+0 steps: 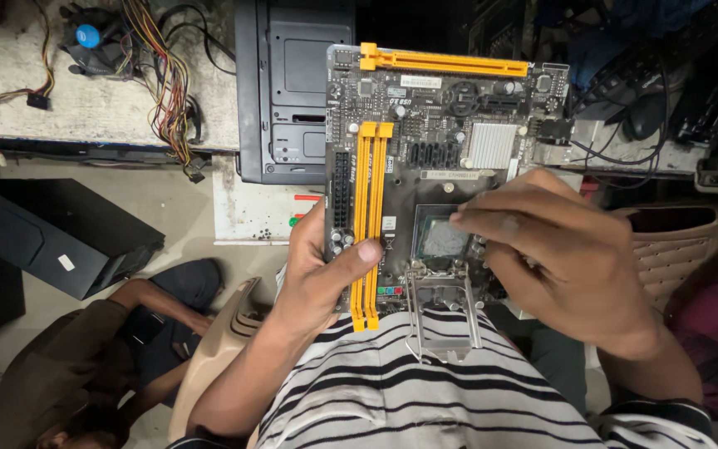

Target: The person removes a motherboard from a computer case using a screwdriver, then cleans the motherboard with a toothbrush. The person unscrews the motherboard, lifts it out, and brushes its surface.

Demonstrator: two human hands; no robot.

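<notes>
Motherboard (434,150) held upright over lap, left hand (313,274) clamped on its left edge by yellow slots (369,224). Chip (442,239) already seated in socket; right hand (558,266) fingertips together on it. Latch frame (442,312) swung open, not yet closed.

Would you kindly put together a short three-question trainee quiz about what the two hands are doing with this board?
1. True or false: the left hand grips the motherboard by its edge, thumb lying across the yellow memory slots.
2. What do the right hand fingertips touch? A) the silver heatsink B) the processor in its socket C) the long yellow slot
3. How does the metal socket bracket stand: open or closed?

Key: 1 true; 2 B; 3 open, swung towards the striped shirt.
</notes>
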